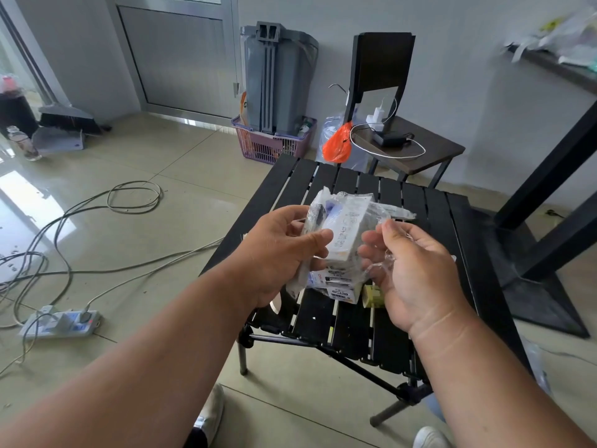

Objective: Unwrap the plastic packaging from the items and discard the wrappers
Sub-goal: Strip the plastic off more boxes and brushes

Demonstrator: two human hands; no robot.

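A wrapped box (342,227) is gripped by the left hand (284,250) above the tabletop (403,202) — its wrapper (387,215) pinched by the right hand (416,270).

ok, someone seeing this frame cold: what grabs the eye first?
The two hands at centre: the left hand grips a white box still in clear plastic wrap, while the right hand pinches that wrap, held above the black slatted table. More small boxes lie on the table just beneath. Next, the bright orange bag by the far chair and the tangle of cables on the floor at left.
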